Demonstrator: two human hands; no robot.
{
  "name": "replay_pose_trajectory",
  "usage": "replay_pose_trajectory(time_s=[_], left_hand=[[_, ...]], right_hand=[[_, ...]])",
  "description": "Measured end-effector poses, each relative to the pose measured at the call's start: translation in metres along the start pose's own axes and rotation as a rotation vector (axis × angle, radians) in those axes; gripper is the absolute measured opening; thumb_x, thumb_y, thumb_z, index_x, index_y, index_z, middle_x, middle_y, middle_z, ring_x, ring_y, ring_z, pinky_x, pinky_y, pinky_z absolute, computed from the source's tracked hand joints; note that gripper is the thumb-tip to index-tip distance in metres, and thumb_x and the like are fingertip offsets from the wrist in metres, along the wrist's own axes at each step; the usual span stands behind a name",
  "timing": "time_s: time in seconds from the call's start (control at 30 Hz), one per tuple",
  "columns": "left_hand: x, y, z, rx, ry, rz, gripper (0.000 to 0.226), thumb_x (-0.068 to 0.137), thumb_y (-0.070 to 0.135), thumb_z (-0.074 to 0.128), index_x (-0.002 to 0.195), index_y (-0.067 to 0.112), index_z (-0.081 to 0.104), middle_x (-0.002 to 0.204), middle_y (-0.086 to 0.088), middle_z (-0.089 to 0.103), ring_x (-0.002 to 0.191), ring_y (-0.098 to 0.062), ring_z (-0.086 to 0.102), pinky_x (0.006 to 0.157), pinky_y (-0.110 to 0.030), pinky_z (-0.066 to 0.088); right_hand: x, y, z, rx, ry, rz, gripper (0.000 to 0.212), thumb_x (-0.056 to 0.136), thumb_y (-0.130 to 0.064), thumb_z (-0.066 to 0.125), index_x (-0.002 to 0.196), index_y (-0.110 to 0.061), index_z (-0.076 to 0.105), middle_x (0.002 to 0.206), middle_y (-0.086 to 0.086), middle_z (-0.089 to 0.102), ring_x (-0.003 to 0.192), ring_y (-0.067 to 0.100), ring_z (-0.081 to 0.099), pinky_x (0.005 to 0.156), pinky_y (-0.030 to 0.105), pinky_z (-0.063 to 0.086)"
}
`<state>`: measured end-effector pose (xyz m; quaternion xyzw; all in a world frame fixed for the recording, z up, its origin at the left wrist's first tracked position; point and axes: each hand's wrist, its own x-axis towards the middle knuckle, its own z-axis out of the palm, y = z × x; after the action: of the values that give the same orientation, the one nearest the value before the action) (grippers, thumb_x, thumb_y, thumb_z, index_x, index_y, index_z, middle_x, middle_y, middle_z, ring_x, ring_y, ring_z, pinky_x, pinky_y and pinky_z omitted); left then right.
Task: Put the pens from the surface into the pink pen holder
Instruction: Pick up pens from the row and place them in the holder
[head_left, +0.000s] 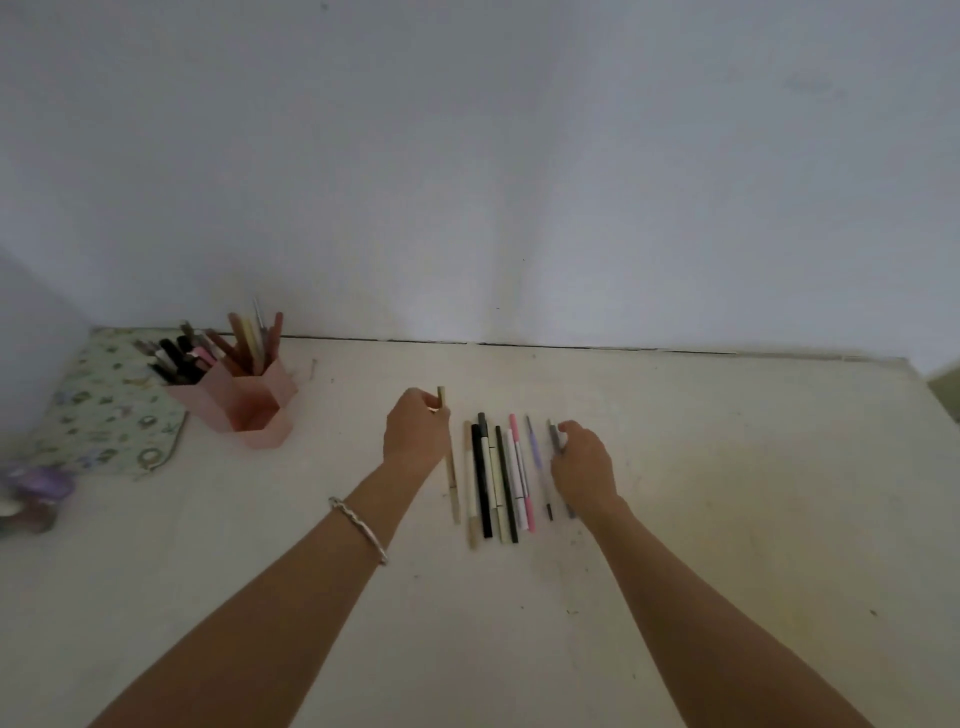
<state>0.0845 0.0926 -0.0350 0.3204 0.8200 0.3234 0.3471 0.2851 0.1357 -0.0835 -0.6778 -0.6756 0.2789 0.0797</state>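
Beige pen (452, 478) in left hand (415, 434); right hand (584, 467) grips grey pen (554, 434).

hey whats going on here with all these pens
A person is clearing pens off a white table. The left hand pinches the top of a beige pen at the left end of the row, and the right hand grips a grey pen at the right end. Several more lie side by side between them. The pink pen holder, back left, already holds many pens.
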Motion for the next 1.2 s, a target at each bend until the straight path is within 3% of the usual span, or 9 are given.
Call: replay_pose_trajectory(time_s=[0.1,0.2,0.27,0.47,0.6,0.77,0.87,1.0,1.2], left_hand=[[0.003,0.002,-0.021,-0.186,0.108,0.11,0.018,0.095,0.013,0.057,0.113,0.014,0.055,0.09,-0.003,0.067,0.074,-0.018,0.062,0.077,-0.038,0.056],[0.01,0.007,-0.061,-0.252,0.307,0.306,0.036,0.094,0.009,0.057,0.127,0.021,0.05,0.077,0.014,0.058,0.07,-0.007,0.058,0.072,-0.022,0.05],[0.019,0.011,-0.096,-0.237,0.423,0.403,0.042,0.095,0.009,0.056,0.134,0.022,0.047,0.08,0.016,0.056,0.071,0.0,0.057,0.07,-0.013,0.046],[0.045,0.006,-0.185,-0.096,0.671,0.521,0.032,0.094,0.007,0.054,0.126,0.015,0.054,0.114,-0.007,0.057,0.088,-0.014,0.059,0.08,-0.028,0.054],[0.058,-0.006,-0.212,0.016,0.675,0.514,0.03,0.096,0.011,0.055,0.124,0.021,0.052,0.114,-0.002,0.056,0.084,-0.01,0.06,0.079,-0.033,0.057],[0.071,-0.015,-0.22,0.122,0.619,0.541,0.028,0.097,0.01,0.054,0.122,0.023,0.051,0.112,0.002,0.055,0.08,-0.009,0.058,0.072,-0.023,0.051],[0.079,-0.022,-0.222,0.234,0.556,0.55,0.022,0.096,0.01,0.054,0.116,0.019,0.053,0.11,-0.002,0.059,0.081,-0.015,0.061,0.072,-0.024,0.049],[0.086,-0.03,-0.226,0.567,0.547,0.579,0.02,0.096,0.024,0.055,0.1,0.012,0.07,0.113,-0.005,0.066,0.11,-0.022,0.057,0.093,-0.035,0.041],[0.084,-0.025,-0.24,0.416,0.671,0.548,0.026,0.101,0.021,0.045,0.11,0.011,0.067,0.113,-0.005,0.067,0.112,-0.024,0.055,0.093,-0.036,0.04]], right_hand=[[0.0,-0.015,0.0,-0.032,0.018,-0.082,0.055,0.092,0.004,0.045,0.144,-0.012,0.037,0.118,0.016,0.055,0.102,0.029,0.059,0.082,0.031,0.046],[0.007,-0.052,-0.016,0.098,0.081,-0.174,0.068,0.088,0.0,0.052,0.149,-0.019,0.029,0.103,0.012,0.053,0.081,0.021,0.054,0.071,0.029,0.043],[0.013,-0.09,-0.024,0.225,0.111,-0.252,0.069,0.086,-0.002,0.053,0.148,-0.022,0.032,0.096,0.008,0.051,0.078,0.017,0.05,0.071,0.027,0.041],[0.011,-0.203,-0.016,0.34,-0.026,-0.469,0.051,0.088,-0.007,0.055,0.134,-0.027,0.045,0.099,0.006,0.048,0.073,0.008,0.047,0.058,0.016,0.038],[0.004,-0.243,0.0,0.343,-0.124,-0.551,0.061,0.09,-0.006,0.052,0.144,-0.029,0.035,0.1,0.002,0.041,0.066,0.008,0.046,0.051,0.009,0.04],[-0.002,-0.269,0.015,0.489,-0.158,-0.497,0.055,0.085,-0.002,0.058,0.127,-0.028,0.035,0.102,0.01,0.051,0.075,0.019,0.058,0.054,0.018,0.049],[-0.005,-0.281,0.024,0.647,-0.056,-0.463,0.057,0.081,0.002,0.061,0.12,-0.029,0.034,0.091,0.002,0.056,0.066,0.013,0.059,0.05,0.012,0.047],[-0.014,-0.297,0.04,0.816,0.076,-0.508,0.055,0.084,0.002,0.062,0.122,-0.026,0.036,0.086,-0.004,0.06,0.071,0.008,0.065,0.064,0.015,0.054],[-0.027,-0.312,0.07,0.679,0.093,-0.718,0.049,0.09,-0.001,0.058,0.121,-0.032,0.036,0.095,-0.003,0.06,0.084,0.008,0.063,0.078,0.023,0.056]])
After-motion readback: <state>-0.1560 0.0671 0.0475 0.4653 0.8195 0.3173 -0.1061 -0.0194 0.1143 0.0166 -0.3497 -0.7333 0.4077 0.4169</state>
